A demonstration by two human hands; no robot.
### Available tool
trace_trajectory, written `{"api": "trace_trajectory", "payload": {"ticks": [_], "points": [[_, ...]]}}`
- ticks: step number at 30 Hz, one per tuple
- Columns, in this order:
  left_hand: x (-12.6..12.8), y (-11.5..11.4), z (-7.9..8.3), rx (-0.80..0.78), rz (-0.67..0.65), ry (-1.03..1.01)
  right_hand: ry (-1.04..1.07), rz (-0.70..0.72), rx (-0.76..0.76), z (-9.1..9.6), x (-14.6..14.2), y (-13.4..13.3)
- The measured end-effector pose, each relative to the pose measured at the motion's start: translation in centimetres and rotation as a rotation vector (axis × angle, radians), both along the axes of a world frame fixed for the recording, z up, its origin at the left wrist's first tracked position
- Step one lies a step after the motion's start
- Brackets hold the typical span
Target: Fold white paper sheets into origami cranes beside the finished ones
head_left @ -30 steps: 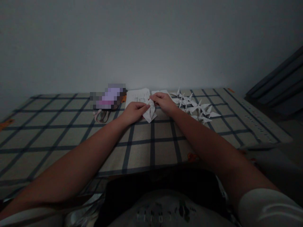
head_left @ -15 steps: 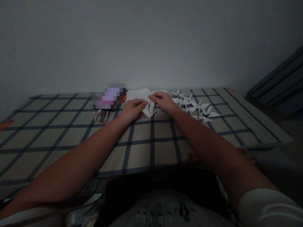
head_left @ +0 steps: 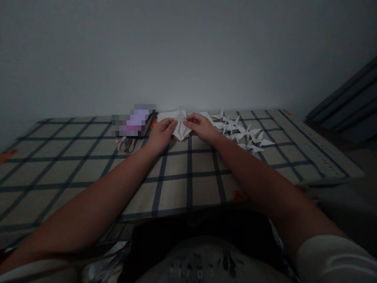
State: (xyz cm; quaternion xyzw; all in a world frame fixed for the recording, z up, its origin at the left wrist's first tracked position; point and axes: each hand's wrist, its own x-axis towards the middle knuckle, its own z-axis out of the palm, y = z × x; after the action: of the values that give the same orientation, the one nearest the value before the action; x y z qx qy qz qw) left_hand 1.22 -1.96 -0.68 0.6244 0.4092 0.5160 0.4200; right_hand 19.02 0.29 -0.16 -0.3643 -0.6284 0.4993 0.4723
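Between my two hands is a partly folded piece of white paper (head_left: 180, 133), with a thin point standing up at the far side and its folds spread toward me. My left hand (head_left: 161, 135) pinches its left side between thumb and fingers. On the right side, my right hand (head_left: 202, 127) grips it the same way, thumb on top. Behind the folded paper lie white sheets (head_left: 166, 115), partly covered by it and by my hands. Several folded paper cranes (head_left: 250, 137) sit in a cluster to the right of my right hand.
A checked cloth (head_left: 173, 188) covers the table, which stands against a plain wall (head_left: 188, 55). Left of my hands lies a blurred purple item (head_left: 137, 122) with a pale strap (head_left: 126, 144). A grey curtain (head_left: 350, 102) hangs at the far right.
The folded paper has been turned and opened out between my hands, and a thin point now rises at its far side. My left hand has shifted slightly left.
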Motion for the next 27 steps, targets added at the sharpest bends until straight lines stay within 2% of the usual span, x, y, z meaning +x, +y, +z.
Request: {"api": "trace_trajectory", "payload": {"ticks": [4, 6, 11, 14, 20, 27], "points": [[-0.1, 0.4, -0.4, -0.021, -0.048, -0.024, 0.001, -0.017, 0.097, -0.4, 0.3, 0.6], [-0.1, 0.3, -0.3, -0.043, -0.031, -0.029, 0.011, -0.007, 0.129, -0.7, 0.4, 0.8], [0.0, 0.0, 0.3, -0.031, 0.039, -0.025, 0.026, 0.048, 0.098, -1.1, 0.3, 1.1], [0.1, -0.1, 0.4, -0.023, 0.028, -0.03, 0.027, 0.054, 0.077, -1.2, 0.3, 1.1], [-0.1, -0.1, 0.2, -0.061, 0.032, -0.055, -0.018, 0.015, 0.14, -0.9, 0.5, 0.9], [-0.1, 0.1, -0.1, -0.068, 0.031, -0.067, -0.051, 0.052, 0.141, -0.7, 0.4, 0.9]]}}
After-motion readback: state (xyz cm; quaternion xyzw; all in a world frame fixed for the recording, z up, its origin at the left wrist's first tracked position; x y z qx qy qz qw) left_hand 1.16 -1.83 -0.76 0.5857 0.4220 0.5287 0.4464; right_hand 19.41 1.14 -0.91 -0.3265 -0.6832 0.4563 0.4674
